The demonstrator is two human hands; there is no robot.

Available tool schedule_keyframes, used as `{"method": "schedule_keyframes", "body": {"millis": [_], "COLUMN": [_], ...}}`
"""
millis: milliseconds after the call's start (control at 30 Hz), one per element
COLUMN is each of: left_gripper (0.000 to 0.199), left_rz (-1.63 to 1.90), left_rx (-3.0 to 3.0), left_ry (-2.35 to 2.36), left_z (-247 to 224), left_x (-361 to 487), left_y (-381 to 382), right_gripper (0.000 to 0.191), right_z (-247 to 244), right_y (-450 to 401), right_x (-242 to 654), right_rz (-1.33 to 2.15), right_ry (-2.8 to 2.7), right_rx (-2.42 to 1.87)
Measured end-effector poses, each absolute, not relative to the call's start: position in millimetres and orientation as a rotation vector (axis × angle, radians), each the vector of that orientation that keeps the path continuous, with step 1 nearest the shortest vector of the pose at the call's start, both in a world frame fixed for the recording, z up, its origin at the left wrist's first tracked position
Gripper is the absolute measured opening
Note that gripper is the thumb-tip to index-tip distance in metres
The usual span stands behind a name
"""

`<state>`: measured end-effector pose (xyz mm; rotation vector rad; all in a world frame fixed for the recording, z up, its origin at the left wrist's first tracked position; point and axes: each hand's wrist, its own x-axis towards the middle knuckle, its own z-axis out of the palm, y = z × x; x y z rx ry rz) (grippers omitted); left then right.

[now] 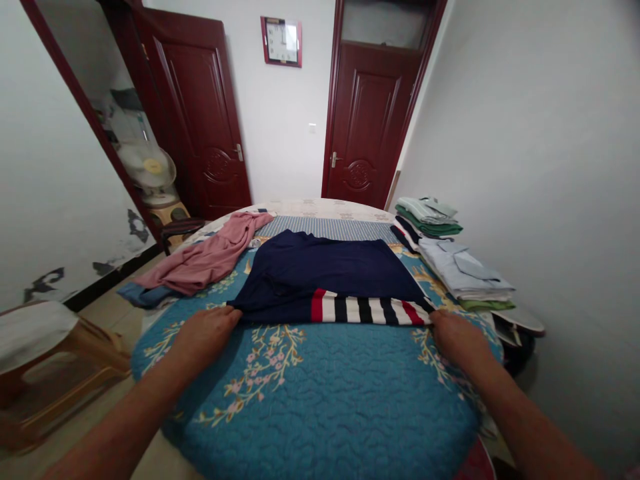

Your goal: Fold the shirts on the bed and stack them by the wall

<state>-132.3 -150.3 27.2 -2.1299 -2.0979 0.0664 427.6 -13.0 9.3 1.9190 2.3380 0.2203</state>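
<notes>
A navy knit garment (pixel 330 267) lies spread on a teal quilted cover (pixel 330 400) with flower patterns. Along its near edge runs a folded-over strip, perhaps a sleeve, with red, white and black stripes at its right part. My left hand (pixel 210 333) pinches the near left corner of the garment. At the striped near right end, the fingers of my right hand (pixel 455 333) are closed on the cloth. Both fingertips are partly hidden by the hands themselves.
Pink and blue clothes (pixel 215 257) lie loosely at the left. Folded clothes stand at the right: a green and striped pile (pixel 427 217) and a pale blue pile (pixel 465 270). A stool (pixel 50 353) stands left of the table. Two dark red doors and a clock are beyond.
</notes>
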Motion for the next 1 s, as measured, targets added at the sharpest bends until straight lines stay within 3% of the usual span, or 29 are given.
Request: {"method": "schedule_keyframes", "body": {"millis": [167,367,567,767,1000], "left_gripper": [0.053,0.074,0.03,0.029,0.032], "left_rz": [-0.236,-0.393,-0.515,-0.689,-0.492], "left_rx": [-2.121,-2.242,-2.18,-1.885,-1.618], "left_ry": [-2.171,-2.312,-2.425,-2.532,-2.638], "left_z": [50.6,32.1,9.5,3.4,14.4], "left_x": [-121.5,-122.4,-130.6,-125.9,-117.7], "left_y": [-111.0,-33.4,-13.8,-21.8,-35.1], "right_gripper": [0.036,0.044,0.038,0.037,0.037], "right_z": [34.1,43.4,6.5,-17.7,-20.2], "right_y": [5.5,50.5,68.3,65.7,73.3], "right_x": [405.8,337.7,286.1,276.9,279.4], "right_rz": [0.182,0.109,0.005,0.091,0.212], "right_ry": [2.358,2.732,2.925,2.999,2.96], "right_rx": [1.911,1.607,1.466,1.505,1.648]}}
